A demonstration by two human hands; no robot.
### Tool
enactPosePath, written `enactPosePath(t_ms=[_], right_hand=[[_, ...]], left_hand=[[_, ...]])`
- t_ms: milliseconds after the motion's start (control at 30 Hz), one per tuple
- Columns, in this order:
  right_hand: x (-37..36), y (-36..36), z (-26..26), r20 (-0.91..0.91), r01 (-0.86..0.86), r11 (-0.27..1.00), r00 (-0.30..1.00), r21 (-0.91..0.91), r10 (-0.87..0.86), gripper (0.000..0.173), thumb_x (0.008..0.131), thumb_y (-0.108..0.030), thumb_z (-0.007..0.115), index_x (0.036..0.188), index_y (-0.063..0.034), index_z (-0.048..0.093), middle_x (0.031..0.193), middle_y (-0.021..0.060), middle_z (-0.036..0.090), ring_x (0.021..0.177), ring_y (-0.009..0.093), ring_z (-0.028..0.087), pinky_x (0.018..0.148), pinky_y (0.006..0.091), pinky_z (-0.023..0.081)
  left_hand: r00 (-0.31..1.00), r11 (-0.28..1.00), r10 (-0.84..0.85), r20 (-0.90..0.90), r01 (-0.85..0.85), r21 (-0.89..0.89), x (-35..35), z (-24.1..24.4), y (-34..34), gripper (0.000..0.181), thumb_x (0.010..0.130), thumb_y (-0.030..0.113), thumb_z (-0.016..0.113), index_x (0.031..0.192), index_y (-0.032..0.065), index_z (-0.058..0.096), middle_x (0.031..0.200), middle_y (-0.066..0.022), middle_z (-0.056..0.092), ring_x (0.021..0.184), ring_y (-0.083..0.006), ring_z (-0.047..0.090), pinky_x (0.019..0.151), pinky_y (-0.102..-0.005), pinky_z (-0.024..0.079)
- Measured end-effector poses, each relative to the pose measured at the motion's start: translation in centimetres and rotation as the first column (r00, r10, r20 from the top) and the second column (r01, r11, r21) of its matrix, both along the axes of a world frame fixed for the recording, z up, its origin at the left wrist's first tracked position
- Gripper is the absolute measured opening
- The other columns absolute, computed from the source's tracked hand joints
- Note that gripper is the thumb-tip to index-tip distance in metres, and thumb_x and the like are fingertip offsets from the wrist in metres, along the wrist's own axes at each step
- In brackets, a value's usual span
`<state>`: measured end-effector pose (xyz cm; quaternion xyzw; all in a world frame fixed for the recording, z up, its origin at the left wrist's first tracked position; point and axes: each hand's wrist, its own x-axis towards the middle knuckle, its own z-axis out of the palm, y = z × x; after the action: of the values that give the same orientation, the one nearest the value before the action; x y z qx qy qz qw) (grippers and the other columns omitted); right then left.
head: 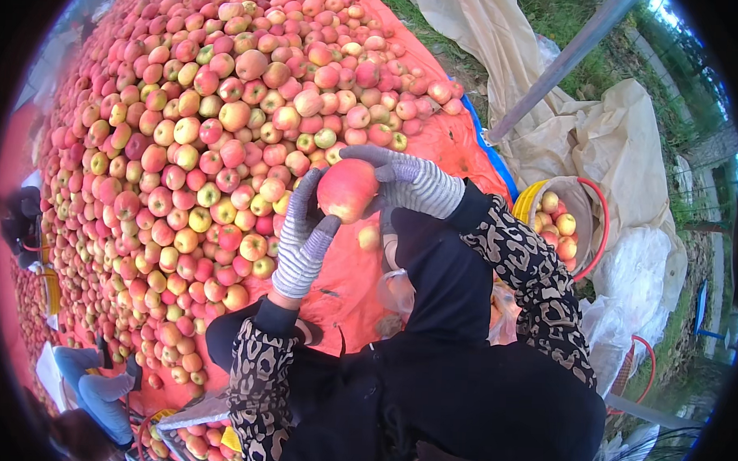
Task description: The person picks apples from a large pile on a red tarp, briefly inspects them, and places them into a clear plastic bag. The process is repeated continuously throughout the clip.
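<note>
Both my hands, in striped knit gloves, hold one large red apple [347,190] in front of my lap. My left hand [305,228] supports it from the left and below, thumb at the lower edge. From the right, my right hand [404,178] grips the same fruit, fingers over its top. A big heap of red and yellow apples [211,130] spreads beyond and to the left of my hands. One yellowish apple [369,237] lies alone on the red tarp [343,278], just below the held one.
A lined yellow basket with a red handle [579,225] holds apples at my right. A metal pole [557,72] slants over a beige sheet [622,142]. Clear plastic [632,288] lies at the right. At lower left are a person in jeans [98,392] and a container of apples [200,441].
</note>
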<state>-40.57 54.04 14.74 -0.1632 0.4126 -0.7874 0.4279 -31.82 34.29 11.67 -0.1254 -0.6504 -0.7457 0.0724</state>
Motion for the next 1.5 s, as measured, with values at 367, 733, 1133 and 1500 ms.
enactPosePath(t_ms=[367,733,1133,1500], right_hand=[[-0.2,-0.6,-1.0,-0.133,0.049,0.887,0.991,0.459,0.014,0.049,0.093,-0.040,0.052,0.129,-0.0081,0.043,0.096,0.0080,0.061,0.073,0.020,0.063,0.064,0.0309,0.052],[-0.2,-0.6,-0.4,-0.257,0.058,0.916,0.965,0.397,0.050,0.048,0.091,-0.031,0.058,0.129,-0.0056,0.044,0.093,0.0076,0.061,0.075,0.016,0.063,0.064,0.0283,0.052],[0.4,-0.5,0.3,-0.403,0.075,0.929,0.911,0.362,0.083,0.047,0.090,-0.024,0.059,0.130,-0.0060,0.043,0.095,0.0078,0.060,0.080,0.014,0.060,0.066,0.0259,0.051],[3.3,1.8,1.4,-0.311,0.095,0.978,0.950,0.186,-0.033,0.053,0.091,-0.031,0.058,0.135,-0.0108,0.039,0.114,0.0075,0.053,0.091,0.017,0.060,0.068,0.0286,0.055]], left_hand=[[0.853,0.796,-0.255,0.456,-0.082,0.599,-1.7,-3.2,-0.9,0.062,0.091,0.052,0.047,0.133,0.0074,0.038,0.122,-0.0098,0.052,0.098,-0.0210,0.060,0.064,-0.0342,0.056],[0.922,0.916,-0.141,0.360,-0.016,0.400,-0.9,-1.9,-0.6,0.069,0.083,0.034,0.065,0.135,0.0059,0.031,0.125,-0.0120,0.046,0.107,-0.0215,0.055,0.077,-0.0321,0.056],[0.955,0.938,0.294,0.030,-0.282,-0.201,-0.5,-0.9,0.0,0.040,0.095,0.020,0.046,0.131,0.0015,0.041,0.131,-0.0131,0.044,0.119,-0.0194,0.043,0.099,-0.0329,0.039],[0.972,0.970,0.071,0.226,-0.120,0.213,2.8,3.7,3.0,0.063,0.089,0.024,0.050,0.143,0.0065,0.021,0.135,-0.0158,0.034,0.120,-0.0293,0.045,0.090,-0.0454,0.050]])
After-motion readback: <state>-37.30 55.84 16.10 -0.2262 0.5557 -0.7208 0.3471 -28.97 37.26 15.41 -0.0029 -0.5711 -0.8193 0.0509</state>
